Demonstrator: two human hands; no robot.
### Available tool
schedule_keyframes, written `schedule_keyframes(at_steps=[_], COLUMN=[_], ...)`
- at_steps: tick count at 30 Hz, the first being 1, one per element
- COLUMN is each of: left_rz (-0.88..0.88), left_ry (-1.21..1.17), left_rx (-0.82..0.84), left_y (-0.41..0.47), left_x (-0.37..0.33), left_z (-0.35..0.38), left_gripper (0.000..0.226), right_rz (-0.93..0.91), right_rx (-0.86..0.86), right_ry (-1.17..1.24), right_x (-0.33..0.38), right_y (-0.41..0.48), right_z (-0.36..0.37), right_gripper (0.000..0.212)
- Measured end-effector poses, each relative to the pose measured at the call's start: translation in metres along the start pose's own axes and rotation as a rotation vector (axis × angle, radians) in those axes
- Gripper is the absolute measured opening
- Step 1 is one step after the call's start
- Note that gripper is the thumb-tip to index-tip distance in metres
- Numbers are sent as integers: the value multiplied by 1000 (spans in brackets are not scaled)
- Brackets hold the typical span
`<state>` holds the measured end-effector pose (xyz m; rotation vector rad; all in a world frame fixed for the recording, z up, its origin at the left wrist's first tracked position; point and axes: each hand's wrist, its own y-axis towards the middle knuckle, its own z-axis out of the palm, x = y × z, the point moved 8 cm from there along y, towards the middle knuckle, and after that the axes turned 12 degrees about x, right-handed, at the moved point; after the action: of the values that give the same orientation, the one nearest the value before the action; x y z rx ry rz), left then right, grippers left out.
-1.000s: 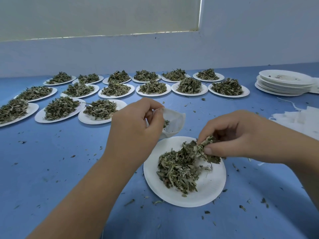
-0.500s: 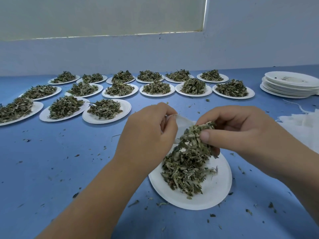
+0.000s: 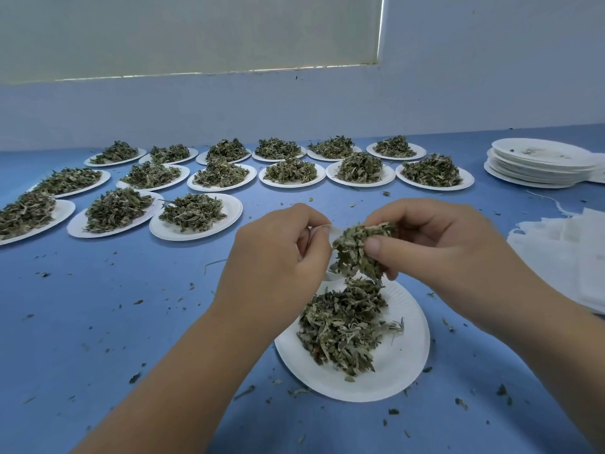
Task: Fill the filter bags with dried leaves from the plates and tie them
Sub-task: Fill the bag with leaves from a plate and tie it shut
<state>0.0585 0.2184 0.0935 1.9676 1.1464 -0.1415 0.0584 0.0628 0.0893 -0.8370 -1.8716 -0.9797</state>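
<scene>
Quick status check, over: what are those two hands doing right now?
Left hand pinches filter bag, mostly hidden. Right hand holds leaf clump beside it, above plate. Nothing blocking.

Right hand [image 3: 435, 247] holds leaves [image 3: 357, 253] beside bag [image 3: 327, 229].

Bare left forearm [image 3: 170, 371] and right forearm [image 3: 556, 339] angle inward. The left hand [image 3: 278, 253] is up off the worktop, back to camera, fingers curled, pinching a bag [image 3: 331, 229]. The right hand [image 3: 438, 244] is level with it, thumb and fingers gripping a clump of leaves [image 3: 357, 253].
</scene>
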Motion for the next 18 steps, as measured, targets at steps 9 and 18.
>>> schedule_keyframes(at_steps=[9,18], left_rz=[14,10], left_ry=[-19,-28], left_rx=[13,40], left_y=[-1,-2], left_x=[-5,-9], left_z=[5,9], left_gripper=[10,11], right_rz=[-1,-2], right_rx=[-130,-182], right_ry=[-379,-741], right_x=[5,9], right_y=[-4,-7], right_z=[2,8], right_gripper=[7,12])
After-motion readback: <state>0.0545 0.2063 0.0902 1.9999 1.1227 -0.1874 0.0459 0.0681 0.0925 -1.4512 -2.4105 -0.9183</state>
